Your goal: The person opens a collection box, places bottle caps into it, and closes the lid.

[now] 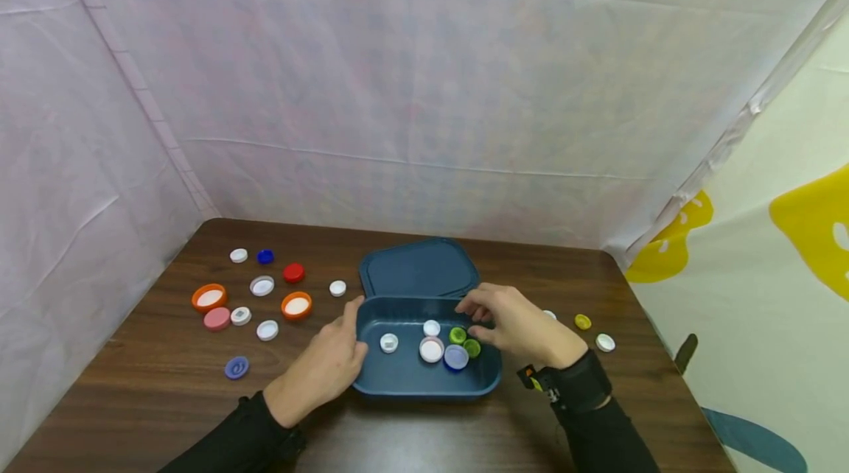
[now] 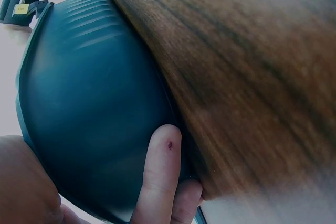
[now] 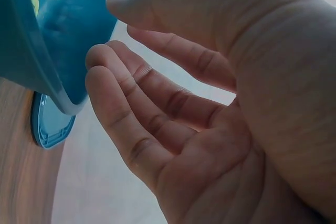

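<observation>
A dark blue box (image 1: 398, 377) stands open on the brown table (image 1: 166, 384), its lid (image 1: 419, 267) lying flat behind it. Inside lie several bottle caps: white ones (image 1: 388, 342), a blue one (image 1: 456, 357) and two green ones (image 1: 458, 335). My left hand (image 1: 354, 333) grips the box's left end, thumb on the rim; the left wrist view shows a finger (image 2: 163, 177) pressed along the box's outer wall (image 2: 94, 108). My right hand (image 1: 474, 318) hovers over the box's right rim, fingers loosely bent. The right wrist view shows that hand (image 3: 173, 77) holding nothing beside the box's rim (image 3: 52, 82).
Loose caps lie on the table to the left: two orange (image 1: 209, 298), a red (image 1: 294, 272), a dark blue (image 1: 265, 256), a pink (image 1: 217, 318), a pale blue (image 1: 236, 368) and several white. A yellow cap (image 1: 582, 321) and a white cap (image 1: 605, 342) lie right. Cloth walls enclose the table.
</observation>
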Tool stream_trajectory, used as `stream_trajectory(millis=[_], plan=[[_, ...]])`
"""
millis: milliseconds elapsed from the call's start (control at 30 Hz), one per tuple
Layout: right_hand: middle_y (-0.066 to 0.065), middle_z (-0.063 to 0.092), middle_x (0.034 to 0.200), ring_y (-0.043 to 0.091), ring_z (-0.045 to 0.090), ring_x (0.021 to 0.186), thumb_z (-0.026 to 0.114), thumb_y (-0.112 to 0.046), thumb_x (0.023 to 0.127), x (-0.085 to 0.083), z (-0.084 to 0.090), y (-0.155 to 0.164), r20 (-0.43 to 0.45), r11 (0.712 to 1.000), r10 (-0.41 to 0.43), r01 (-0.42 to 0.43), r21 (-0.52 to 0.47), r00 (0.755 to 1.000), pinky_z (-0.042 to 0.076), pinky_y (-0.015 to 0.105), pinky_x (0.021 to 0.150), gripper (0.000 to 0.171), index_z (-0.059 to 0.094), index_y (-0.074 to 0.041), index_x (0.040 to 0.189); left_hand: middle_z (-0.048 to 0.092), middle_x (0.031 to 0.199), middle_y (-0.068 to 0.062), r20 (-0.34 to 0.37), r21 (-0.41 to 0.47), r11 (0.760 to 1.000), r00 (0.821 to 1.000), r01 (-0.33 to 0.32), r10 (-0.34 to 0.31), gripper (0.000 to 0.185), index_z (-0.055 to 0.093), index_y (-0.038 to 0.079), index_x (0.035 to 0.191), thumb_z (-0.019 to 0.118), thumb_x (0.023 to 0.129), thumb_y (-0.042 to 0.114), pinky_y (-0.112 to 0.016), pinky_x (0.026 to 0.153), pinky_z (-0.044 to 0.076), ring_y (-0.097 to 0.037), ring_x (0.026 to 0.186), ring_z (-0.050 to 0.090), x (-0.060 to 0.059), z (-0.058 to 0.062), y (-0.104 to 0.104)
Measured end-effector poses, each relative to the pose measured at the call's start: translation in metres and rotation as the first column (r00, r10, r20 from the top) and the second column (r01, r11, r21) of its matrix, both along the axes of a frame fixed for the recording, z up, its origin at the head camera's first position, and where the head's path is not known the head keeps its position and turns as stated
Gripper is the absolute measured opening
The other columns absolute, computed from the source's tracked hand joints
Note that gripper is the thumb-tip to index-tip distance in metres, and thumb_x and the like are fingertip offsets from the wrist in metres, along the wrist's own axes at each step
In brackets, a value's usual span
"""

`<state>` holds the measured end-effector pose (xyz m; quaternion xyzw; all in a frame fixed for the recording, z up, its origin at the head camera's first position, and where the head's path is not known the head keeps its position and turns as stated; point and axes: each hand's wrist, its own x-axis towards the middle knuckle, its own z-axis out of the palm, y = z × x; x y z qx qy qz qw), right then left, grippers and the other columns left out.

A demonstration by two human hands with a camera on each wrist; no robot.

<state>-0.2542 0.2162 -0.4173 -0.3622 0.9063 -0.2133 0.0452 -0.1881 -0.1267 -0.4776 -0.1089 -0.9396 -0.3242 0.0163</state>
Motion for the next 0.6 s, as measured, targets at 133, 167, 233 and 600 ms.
stream_trajectory(millis=[133,167,233,600], plan=[[0.011,0.081,0.130,0.020,0.079,0.110,0.086,-0.007,0.105,-0.001,0.002,0.003,0.025,1.000,-0.011,0.011,-0.016,1.000,0.070,0.043,0.096,0.031,0.080,-0.009,0.135,0.069,0.153,-0.039,0.008,-0.002,1.000,1.000,-0.003,0.003,0.072,0.040,-0.006,0.171,0.065,0.105,0.005,-0.062,0.105,0.068,-0.040,0.123,0.080,0.000,0.001,0.000],[0.011,0.081,0.131,0.020,0.079,0.110,0.086,-0.007,0.105,-0.001,0.003,0.004,0.025,1.000,-0.011,0.012,-0.019,1.000,0.070,0.043,0.096,0.031,0.080,-0.009,0.135,0.069,0.153,-0.039,0.010,-0.003,1.000,1.000,-0.004,0.004,0.072,0.040,-0.006,0.171,0.065,0.105,0.005,-0.062,0.104,0.068,-0.039,0.122,0.080,0.000,0.001,0.000],[0.011,0.081,0.131,0.018,0.079,0.110,0.086,-0.008,0.105,-0.002,0.004,0.007,0.023,1.000,-0.019,0.019,-0.023,1.000,0.070,0.042,0.096,0.031,0.080,-0.009,0.135,0.069,0.152,-0.039,0.015,-0.004,1.000,1.000,-0.007,0.007,0.072,0.040,-0.006,0.171,0.065,0.105,0.005,-0.062,0.103,0.068,-0.039,0.120,0.080,0.000,0.001,0.000],[0.001,0.081,0.126,0.016,0.077,0.110,0.086,-0.011,0.106,-0.012,0.006,0.037,0.011,0.985,-0.167,0.168,-0.038,0.986,0.068,0.041,0.095,0.030,0.081,-0.014,0.135,0.069,0.153,-0.040,0.004,-0.005,1.000,1.000,-0.004,0.004,0.072,0.041,-0.006,0.171,0.065,0.105,0.005,-0.061,0.102,0.068,-0.041,0.121,0.080,0.000,0.000,0.000]])
